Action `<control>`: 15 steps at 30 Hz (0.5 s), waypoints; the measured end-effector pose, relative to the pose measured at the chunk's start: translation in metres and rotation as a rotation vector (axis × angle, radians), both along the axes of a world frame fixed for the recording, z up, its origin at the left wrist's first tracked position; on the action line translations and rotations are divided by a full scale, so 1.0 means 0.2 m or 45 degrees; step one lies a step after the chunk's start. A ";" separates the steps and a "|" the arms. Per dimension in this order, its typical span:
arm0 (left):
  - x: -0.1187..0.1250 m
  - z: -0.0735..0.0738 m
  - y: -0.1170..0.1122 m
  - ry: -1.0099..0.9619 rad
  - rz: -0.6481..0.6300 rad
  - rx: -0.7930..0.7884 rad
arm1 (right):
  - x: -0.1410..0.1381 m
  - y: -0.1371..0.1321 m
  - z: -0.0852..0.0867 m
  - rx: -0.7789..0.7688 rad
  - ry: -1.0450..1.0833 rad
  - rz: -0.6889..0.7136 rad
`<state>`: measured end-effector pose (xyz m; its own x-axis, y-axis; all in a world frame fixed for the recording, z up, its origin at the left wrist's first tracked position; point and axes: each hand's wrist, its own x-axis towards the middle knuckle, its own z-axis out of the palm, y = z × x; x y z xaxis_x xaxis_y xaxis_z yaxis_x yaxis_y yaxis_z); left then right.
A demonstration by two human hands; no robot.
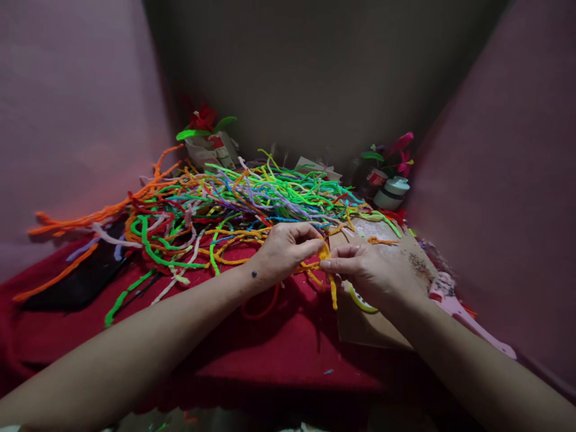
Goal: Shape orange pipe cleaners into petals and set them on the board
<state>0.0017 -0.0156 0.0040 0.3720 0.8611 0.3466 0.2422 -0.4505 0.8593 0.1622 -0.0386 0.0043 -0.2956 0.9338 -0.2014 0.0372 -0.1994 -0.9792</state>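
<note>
My left hand [285, 251] and my right hand [380, 270] meet over the front of the table. Between thumbs and fingertips they both pinch a yellow-orange pipe cleaner [333, 293], which looks bent or twisted where they hold it. One end hangs down below my right fingertips. More orange strands [234, 259] lie just behind my left wrist. The exact shape of the held part is partly hidden by my fingers.
A large tangled heap of colourful pipe cleaners [279, 195] covers the back. Cardboard [373, 333] and a yellow ring [361, 300] lie under my right hand. A pink tool [472, 327] lies at right, a dark flat object [76, 282] at left, a white bottle [392, 192] behind.
</note>
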 end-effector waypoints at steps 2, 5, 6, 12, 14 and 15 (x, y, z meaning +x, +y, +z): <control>0.01 -0.01 -0.01 0.076 0.124 0.169 | -0.01 0.00 -0.01 0.034 -0.035 0.002; 0.01 -0.02 0.00 0.122 0.201 0.219 | -0.02 0.02 -0.05 0.059 -0.012 -0.026; 0.00 -0.02 0.01 0.106 0.175 0.143 | -0.02 0.03 -0.06 0.052 0.018 -0.042; -0.03 0.01 0.06 0.062 -0.095 -0.374 | -0.01 0.04 -0.07 -0.025 0.220 -0.227; -0.03 0.01 0.07 0.108 -0.109 -0.408 | 0.00 0.04 -0.07 -0.029 0.244 -0.241; -0.03 0.00 0.07 0.117 -0.093 -0.396 | 0.01 0.05 -0.08 -0.032 0.259 -0.224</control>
<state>-0.0036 -0.0022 0.0049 0.4538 0.8905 0.0334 0.3019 -0.1889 0.9344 0.1636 -0.0296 -0.0108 -0.1658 0.9700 -0.1781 -0.1973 -0.2095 -0.9577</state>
